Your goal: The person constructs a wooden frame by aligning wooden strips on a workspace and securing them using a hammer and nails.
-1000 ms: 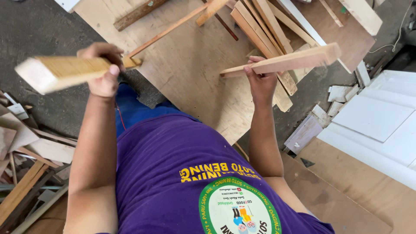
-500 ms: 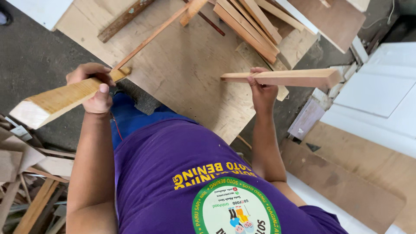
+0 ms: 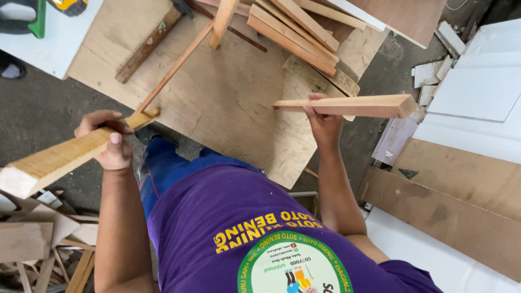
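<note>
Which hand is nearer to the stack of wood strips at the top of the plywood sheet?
Right. The right hand, gripping a short wood bar, sits just below the stack of wood strips; the left hand, holding another wood piece, is far off.

the first wood bar (image 3: 65,157) is a pale, squared length with a rough, ridged upper face and a cleanly cut end; it is held off the ground, slanting down toward the lower left edge of the view, with the left hand (image 3: 108,141) wrapped around its upper end. the second wood bar (image 3: 347,106) is smoother and more reddish, held almost level above the plywood sheet, gripped near its left end by the right hand (image 3: 323,122).
</note>
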